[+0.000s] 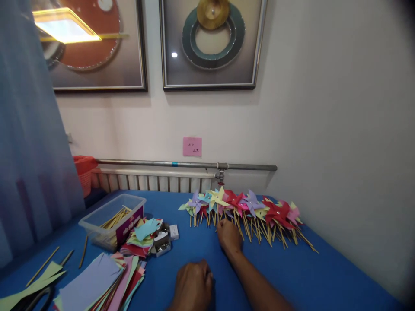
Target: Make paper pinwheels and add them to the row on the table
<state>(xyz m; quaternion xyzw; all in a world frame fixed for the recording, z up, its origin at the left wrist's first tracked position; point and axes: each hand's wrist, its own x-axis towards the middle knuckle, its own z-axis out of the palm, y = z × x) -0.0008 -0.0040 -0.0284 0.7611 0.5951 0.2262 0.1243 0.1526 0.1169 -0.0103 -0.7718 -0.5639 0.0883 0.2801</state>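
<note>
My right hand reaches to the front of a row of paper pinwheels, its fingers closed at the stick of a pale yellow pinwheel. The fingertips themselves are partly hidden. Red pinwheels and purple pinwheels lie beside it, overlapping, with their thin wooden sticks pointing toward me. Nearer to me, my left hand is held low over the blue table cover, fingers curled in. Nothing shows in it.
At left stand a clear plastic box of wooden sticks, cut paper pieces and small boxes of metal pins. Stacked coloured paper and scissors lie in front. A radiator and the wall bound the far side.
</note>
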